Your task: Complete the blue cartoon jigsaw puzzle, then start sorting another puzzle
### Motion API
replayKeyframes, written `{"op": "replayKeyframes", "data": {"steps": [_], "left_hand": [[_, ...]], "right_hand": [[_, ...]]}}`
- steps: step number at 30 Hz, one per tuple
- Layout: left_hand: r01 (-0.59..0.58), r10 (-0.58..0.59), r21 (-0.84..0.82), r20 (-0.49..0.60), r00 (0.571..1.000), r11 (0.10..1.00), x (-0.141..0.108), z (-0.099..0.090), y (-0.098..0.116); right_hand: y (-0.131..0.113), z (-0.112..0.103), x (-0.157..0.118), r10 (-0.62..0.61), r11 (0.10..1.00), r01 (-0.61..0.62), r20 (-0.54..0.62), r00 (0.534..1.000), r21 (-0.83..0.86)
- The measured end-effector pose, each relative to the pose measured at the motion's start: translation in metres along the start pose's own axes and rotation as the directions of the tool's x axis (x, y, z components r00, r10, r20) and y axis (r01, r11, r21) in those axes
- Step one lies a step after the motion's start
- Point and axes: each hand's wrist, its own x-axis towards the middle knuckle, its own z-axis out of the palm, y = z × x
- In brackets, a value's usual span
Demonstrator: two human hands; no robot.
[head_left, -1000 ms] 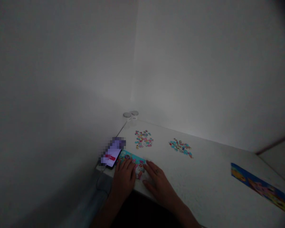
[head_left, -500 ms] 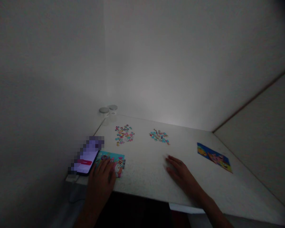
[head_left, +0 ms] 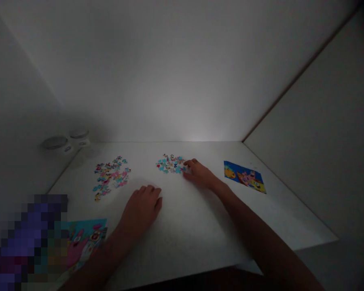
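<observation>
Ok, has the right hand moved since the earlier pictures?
Yes: the right hand has slid forward from the table edge to the right pile of jigsaw pieces.

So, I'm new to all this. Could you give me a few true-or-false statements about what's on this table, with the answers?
1. The right hand is at the edge of a pile of puzzle pieces. True.
2. Two lidded jars stand at the far left corner of the table. True.
3. The left hand grips one of those jars. False: it rests on the tabletop, away from them.
4. There is only one pile on the table. False: a second pile lies to the left.
5. A cartoon print lies flat to the right of the right hand. True.
</observation>
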Motion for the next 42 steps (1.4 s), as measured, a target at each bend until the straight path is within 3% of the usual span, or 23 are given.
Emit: {"op": "replayKeyframes", "data": {"steps": [2,5,13,21,26,35,39,42], "left_hand": [[-0.011,0.011,-0.004,0.006,1.0,1.0,0.035,0.007,0.001],[0.003,-0.003,-0.032,0.006,1.0,0.999,0.054,0.017,-0.005],[-0.084,0.079,-0.097,-0.054,0.995,0.992,0.052,0.026,-0.011],[-0.097,0.111,-0.183,0.067,0.992,0.978,0.051,0.023,-0.007],[-0.121,0.145,-0.256,0.078,0.986,0.959,0.05,0.02,-0.008],[-0.133,0.149,-0.252,0.045,0.988,0.959,0.052,0.024,-0.006],[-0.155,0.186,-0.353,0.054,0.981,0.923,0.052,0.024,-0.011],[-0.112,0.136,-0.41,0.029,0.99,0.905,0.05,0.024,-0.015]], "right_hand": [[0.008,-0.002,0.003,-0.025,0.998,0.022,0.045,0.999,0.06],[0.018,-0.006,-0.005,-0.026,0.992,0.015,0.092,0.995,0.123],[0.003,-0.007,-0.01,0.016,0.995,-0.025,0.094,0.995,0.093],[-0.025,0.007,-0.02,-0.266,0.939,0.209,0.193,0.944,0.275],[-0.021,0.002,-0.019,-0.236,0.921,0.155,0.195,0.952,0.358],[-0.014,0.005,-0.015,-0.233,0.937,0.182,0.146,0.961,0.297],[-0.013,0.003,-0.014,-0.284,0.894,0.202,0.158,0.946,0.4],[-0.013,0.0,-0.014,-0.254,0.88,0.164,0.149,0.956,0.446]]}}
